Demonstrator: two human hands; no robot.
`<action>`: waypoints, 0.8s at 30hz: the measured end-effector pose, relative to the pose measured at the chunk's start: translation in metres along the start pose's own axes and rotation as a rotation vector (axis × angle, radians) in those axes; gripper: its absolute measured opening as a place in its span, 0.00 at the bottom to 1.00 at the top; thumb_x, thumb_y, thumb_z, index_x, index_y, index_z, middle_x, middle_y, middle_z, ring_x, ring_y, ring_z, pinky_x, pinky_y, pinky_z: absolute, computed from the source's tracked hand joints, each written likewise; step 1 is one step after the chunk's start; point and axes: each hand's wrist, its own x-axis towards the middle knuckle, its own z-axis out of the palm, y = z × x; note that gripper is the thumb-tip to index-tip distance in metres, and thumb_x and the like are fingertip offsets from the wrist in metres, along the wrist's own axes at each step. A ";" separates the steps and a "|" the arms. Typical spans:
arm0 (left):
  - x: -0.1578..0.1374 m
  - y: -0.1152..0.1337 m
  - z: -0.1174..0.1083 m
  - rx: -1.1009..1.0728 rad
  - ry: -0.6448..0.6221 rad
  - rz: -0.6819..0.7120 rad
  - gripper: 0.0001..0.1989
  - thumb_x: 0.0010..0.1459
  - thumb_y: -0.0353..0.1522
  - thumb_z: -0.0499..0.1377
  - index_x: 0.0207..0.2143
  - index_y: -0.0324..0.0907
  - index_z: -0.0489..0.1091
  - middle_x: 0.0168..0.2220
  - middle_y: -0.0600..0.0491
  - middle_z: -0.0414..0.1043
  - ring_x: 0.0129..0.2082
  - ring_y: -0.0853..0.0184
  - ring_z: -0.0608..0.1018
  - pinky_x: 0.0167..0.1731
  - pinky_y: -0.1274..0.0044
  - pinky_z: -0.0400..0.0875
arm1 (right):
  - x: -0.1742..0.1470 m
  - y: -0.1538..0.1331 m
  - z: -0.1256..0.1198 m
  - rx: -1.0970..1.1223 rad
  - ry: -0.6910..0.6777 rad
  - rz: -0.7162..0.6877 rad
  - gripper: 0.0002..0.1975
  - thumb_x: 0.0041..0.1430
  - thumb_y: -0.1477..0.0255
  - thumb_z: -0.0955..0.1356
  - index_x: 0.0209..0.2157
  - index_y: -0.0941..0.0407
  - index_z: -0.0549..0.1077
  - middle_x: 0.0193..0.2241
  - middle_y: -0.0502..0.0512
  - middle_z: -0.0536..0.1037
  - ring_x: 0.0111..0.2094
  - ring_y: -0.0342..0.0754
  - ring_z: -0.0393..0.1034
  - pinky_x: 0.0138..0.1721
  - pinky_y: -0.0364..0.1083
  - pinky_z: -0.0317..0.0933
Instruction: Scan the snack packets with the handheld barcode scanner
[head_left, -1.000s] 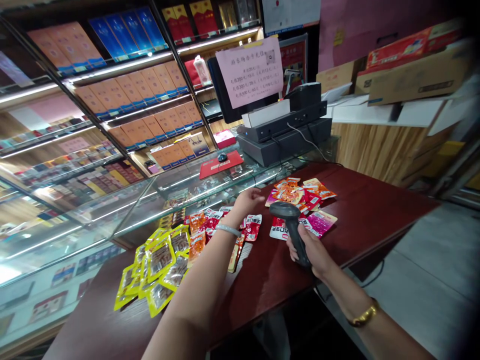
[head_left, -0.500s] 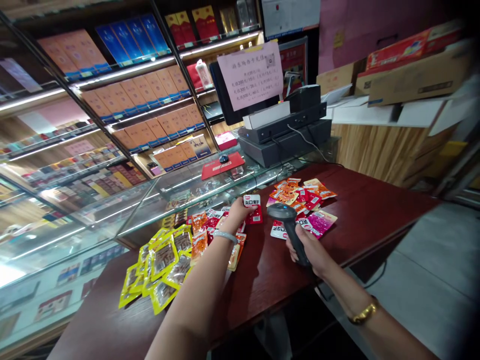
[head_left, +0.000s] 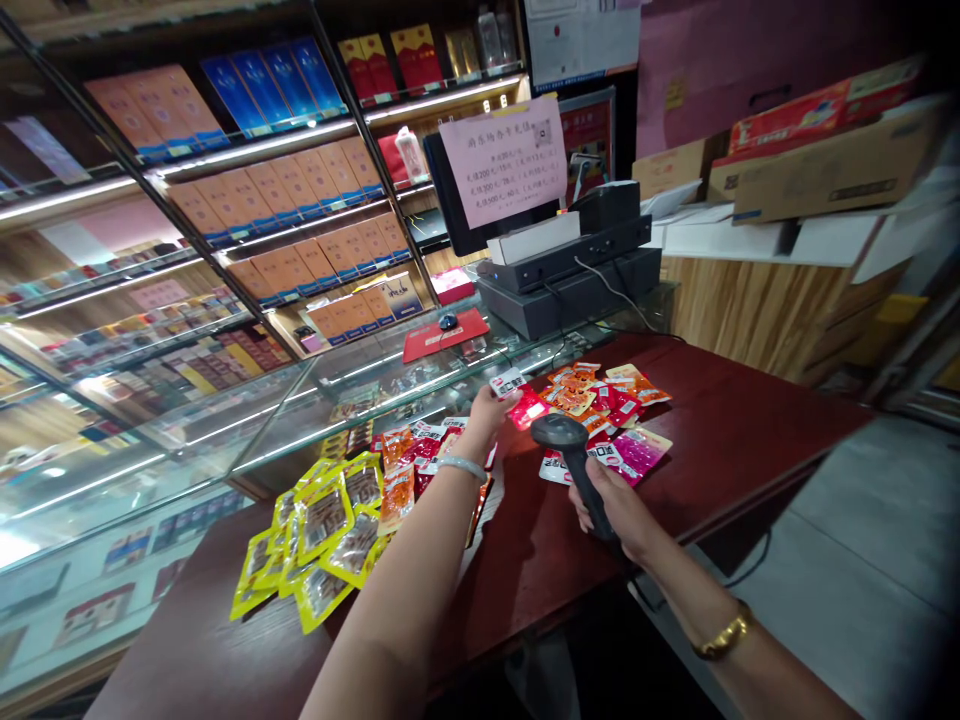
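Observation:
Pinched in my left hand (head_left: 491, 415) is a red and white snack packet (head_left: 528, 408), held up off the table with a bright red glow on its lower part. My right hand (head_left: 611, 505) is wrapped round the handle of a black barcode scanner (head_left: 577, 460), whose head faces that packet. Beyond the scanner lies a loose pile of orange, red and purple snack packets (head_left: 641, 452). Under and left of my left forearm are more red and orange packets (head_left: 397, 492), partly hidden by the arm. Yellow-edged clear packets (head_left: 324, 520) are heaped farther left.
The packets lie on a dark red table (head_left: 735, 420). Behind it are a glass counter (head_left: 352, 385), a red mat (head_left: 442, 338) with a mouse, and a monitor with a pink notice (head_left: 504, 165) above a black cash drawer (head_left: 570, 290). Cardboard boxes (head_left: 825, 180) stand at right.
My left hand has moved slightly right and up with the packet, which is now tilted and lit red. The scanner has dipped slightly in my right hand.

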 end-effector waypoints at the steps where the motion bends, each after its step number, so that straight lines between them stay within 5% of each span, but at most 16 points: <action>1: 0.000 0.003 0.005 -0.048 -0.067 -0.019 0.27 0.45 0.38 0.73 0.45 0.36 0.72 0.39 0.45 0.79 0.36 0.65 0.80 0.40 0.73 0.73 | 0.000 0.000 0.000 -0.003 0.000 -0.005 0.26 0.57 0.43 0.67 0.30 0.53 0.63 0.16 0.42 0.66 0.13 0.39 0.57 0.16 0.41 0.56; 4: -0.001 0.015 0.002 0.115 -0.166 0.002 0.29 0.48 0.36 0.71 0.52 0.37 0.70 0.46 0.42 0.78 0.43 0.63 0.79 0.45 0.72 0.72 | 0.000 0.000 -0.001 -0.006 -0.012 -0.009 0.26 0.58 0.44 0.66 0.30 0.53 0.63 0.16 0.43 0.67 0.13 0.39 0.57 0.17 0.41 0.57; 9: -0.014 0.031 -0.053 1.346 -0.226 0.073 0.23 0.47 0.33 0.70 0.48 0.44 0.77 0.52 0.42 0.75 0.56 0.49 0.73 0.56 0.62 0.64 | 0.000 -0.001 -0.002 -0.012 -0.018 0.004 0.26 0.57 0.43 0.67 0.27 0.53 0.62 0.16 0.43 0.67 0.13 0.39 0.57 0.17 0.41 0.56; 13: -0.030 0.026 -0.085 1.692 -0.337 0.032 0.30 0.36 0.36 0.76 0.46 0.43 0.77 0.55 0.36 0.71 0.58 0.42 0.69 0.57 0.56 0.62 | 0.000 0.000 -0.001 0.002 -0.026 0.022 0.26 0.57 0.44 0.67 0.30 0.53 0.64 0.16 0.42 0.66 0.14 0.39 0.56 0.17 0.41 0.55; 17: -0.027 0.014 -0.088 1.540 -0.229 0.023 0.28 0.43 0.41 0.72 0.47 0.43 0.75 0.50 0.39 0.75 0.52 0.50 0.75 0.52 0.65 0.66 | 0.001 0.000 -0.002 0.006 -0.030 0.037 0.26 0.57 0.43 0.67 0.28 0.53 0.62 0.15 0.42 0.64 0.13 0.39 0.54 0.16 0.41 0.54; 21: -0.014 0.002 -0.071 0.901 -0.051 -0.034 0.14 0.59 0.38 0.60 0.44 0.39 0.73 0.39 0.46 0.79 0.38 0.61 0.79 0.42 0.73 0.71 | 0.000 0.001 -0.001 -0.015 -0.055 0.041 0.26 0.57 0.43 0.66 0.29 0.53 0.62 0.16 0.42 0.65 0.13 0.39 0.55 0.17 0.41 0.55; 24: -0.009 -0.006 -0.050 0.559 -0.024 -0.056 0.13 0.61 0.39 0.57 0.42 0.39 0.73 0.32 0.50 0.78 0.31 0.65 0.78 0.35 0.76 0.71 | 0.000 0.002 -0.001 -0.040 -0.066 0.039 0.26 0.57 0.43 0.66 0.29 0.53 0.62 0.16 0.42 0.65 0.13 0.38 0.56 0.17 0.41 0.55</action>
